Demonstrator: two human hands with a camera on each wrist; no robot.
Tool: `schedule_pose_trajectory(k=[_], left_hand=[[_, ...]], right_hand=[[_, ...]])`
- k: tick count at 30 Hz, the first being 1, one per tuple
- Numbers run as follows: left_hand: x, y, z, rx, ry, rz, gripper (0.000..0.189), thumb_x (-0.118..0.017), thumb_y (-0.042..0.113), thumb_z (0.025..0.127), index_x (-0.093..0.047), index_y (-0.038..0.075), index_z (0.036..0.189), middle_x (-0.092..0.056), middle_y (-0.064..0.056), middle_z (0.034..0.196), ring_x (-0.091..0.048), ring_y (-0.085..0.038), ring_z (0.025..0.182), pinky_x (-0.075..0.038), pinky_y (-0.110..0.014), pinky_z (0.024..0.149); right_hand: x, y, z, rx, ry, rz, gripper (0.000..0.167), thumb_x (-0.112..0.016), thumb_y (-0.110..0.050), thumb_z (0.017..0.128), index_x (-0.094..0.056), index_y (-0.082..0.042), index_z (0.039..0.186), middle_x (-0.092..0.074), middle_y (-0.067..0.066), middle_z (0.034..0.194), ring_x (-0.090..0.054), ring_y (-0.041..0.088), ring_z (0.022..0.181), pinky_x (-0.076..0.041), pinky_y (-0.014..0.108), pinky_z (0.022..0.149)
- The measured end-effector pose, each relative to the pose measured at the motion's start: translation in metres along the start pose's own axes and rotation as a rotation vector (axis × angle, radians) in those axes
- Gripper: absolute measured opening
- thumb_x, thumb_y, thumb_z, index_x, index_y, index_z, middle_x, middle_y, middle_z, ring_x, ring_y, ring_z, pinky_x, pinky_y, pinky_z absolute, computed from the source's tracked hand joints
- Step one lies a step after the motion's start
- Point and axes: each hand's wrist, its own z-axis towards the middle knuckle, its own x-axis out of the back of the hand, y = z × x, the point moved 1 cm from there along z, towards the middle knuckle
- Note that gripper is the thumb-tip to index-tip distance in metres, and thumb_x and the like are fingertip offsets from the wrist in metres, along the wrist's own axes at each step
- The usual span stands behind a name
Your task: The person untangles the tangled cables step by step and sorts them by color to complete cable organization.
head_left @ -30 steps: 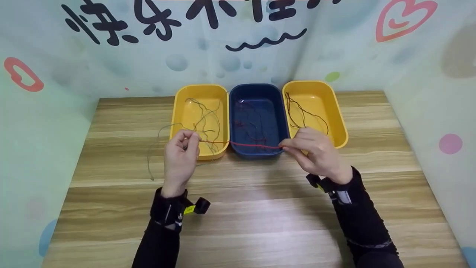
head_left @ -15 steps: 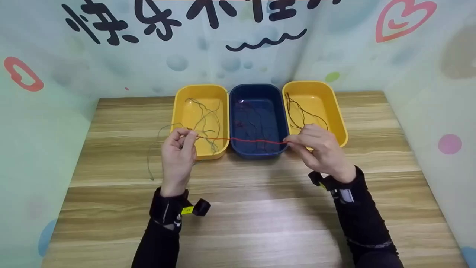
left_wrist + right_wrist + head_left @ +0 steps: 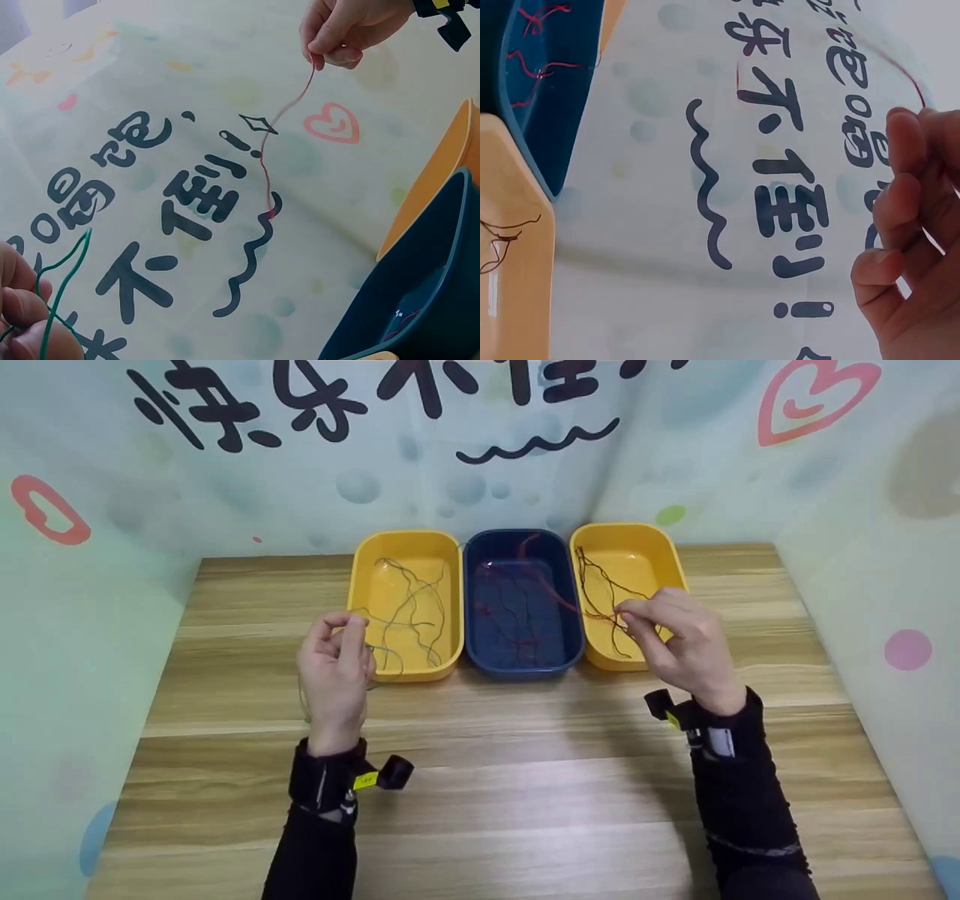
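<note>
My right hand (image 3: 679,641) pinches one end of a red string (image 3: 555,591) between thumb and forefinger, above the right yellow bin. The rest of that string trails leftward over the blue bin, its far end loose; the left wrist view shows it hanging in a curve. My left hand (image 3: 334,682) is at the left yellow bin's left edge, fingers curled around a green string (image 3: 64,281) that sticks up in a loop past the fingertips. In the right wrist view the red string (image 3: 911,79) leaves the pinched fingertips and blurs further along.
Three bins stand side by side on the wooden table (image 3: 495,795): a left yellow bin (image 3: 405,675) with green strings, a blue bin (image 3: 525,669) with red strings, a right yellow bin (image 3: 615,664) with dark strings. A printed cloth (image 3: 300,495) hangs behind.
The red string, earlier stretched between both hands, has come out of my left hand and now trails from the right. The hands have moved apart, left hand leftward, right hand rightward and slightly away.
</note>
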Motion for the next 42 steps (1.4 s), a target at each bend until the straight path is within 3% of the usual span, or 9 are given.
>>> schedule_pose_trajectory(k=[5, 14, 23, 28, 36, 42], left_hand=[[0.001, 0.001, 0.000, -0.012, 0.000, 0.006, 0.007, -0.054, 0.002, 0.096, -0.056, 0.003, 0.090, -0.039, 0.007, 0.049, -0.032, -0.002, 0.041, -0.027, -0.015, 0.038], [0.001, 0.004, -0.001, -0.017, -0.001, 0.046, 0.007, -0.055, 0.004, 0.096, -0.057, 0.003, 0.089, -0.040, 0.006, 0.049, -0.033, -0.004, 0.041, -0.026, -0.017, 0.037], [0.000, 0.005, -0.001, -0.053, -0.011, 0.063, 0.008, -0.055, 0.003, 0.096, -0.057, 0.004, 0.088, -0.041, 0.006, 0.050, -0.035, -0.004, 0.041, -0.027, -0.017, 0.037], [0.001, 0.003, -0.001, -0.073, -0.024, 0.091, 0.008, -0.055, 0.003, 0.096, -0.058, 0.003, 0.089, -0.043, 0.007, 0.049, -0.035, -0.004, 0.041, -0.026, -0.017, 0.037], [0.000, 0.001, -0.003, -0.144, -0.036, 0.188, 0.009, -0.053, 0.001, 0.094, -0.059, 0.001, 0.087, -0.043, 0.009, 0.048, -0.034, -0.002, 0.039, -0.024, -0.017, 0.036], [-0.002, 0.000, -0.003, -0.172, -0.044, 0.217, 0.011, -0.053, 0.001, 0.094, -0.060, 0.005, 0.087, -0.043, 0.010, 0.049, -0.034, -0.001, 0.039, -0.025, -0.017, 0.037]], right_hand=[[-0.002, 0.005, 0.009, 0.003, 0.010, -0.078, 0.011, -0.070, 0.006, 0.080, -0.073, 0.000, 0.088, -0.065, 0.012, 0.069, -0.049, 0.020, 0.060, -0.033, 0.025, 0.058], [-0.007, 0.014, 0.039, 0.017, -0.050, -0.166, 0.006, -0.069, 0.000, 0.085, -0.074, 0.000, 0.088, -0.069, 0.012, 0.074, -0.055, 0.023, 0.062, -0.037, 0.030, 0.061], [-0.020, 0.023, 0.061, 0.028, -0.235, -0.304, 0.016, -0.060, -0.009, 0.094, -0.073, 0.000, 0.091, -0.072, 0.013, 0.083, -0.061, 0.028, 0.069, -0.049, 0.039, 0.067], [-0.035, 0.030, 0.063, 0.026, -0.302, -0.343, 0.016, -0.059, -0.012, 0.094, -0.072, -0.004, 0.087, -0.070, 0.010, 0.078, -0.060, 0.028, 0.069, -0.050, 0.041, 0.069], [-0.063, 0.043, 0.053, -0.064, -0.408, -0.405, 0.016, -0.061, -0.015, 0.092, -0.073, -0.005, 0.088, -0.070, 0.010, 0.078, -0.062, 0.029, 0.069, -0.051, 0.044, 0.063], [-0.085, 0.049, 0.048, -0.137, -0.488, -0.453, 0.022, -0.055, -0.010, 0.089, -0.063, -0.005, 0.070, -0.058, 0.009, 0.061, -0.057, 0.028, 0.057, -0.048, 0.046, 0.054]])
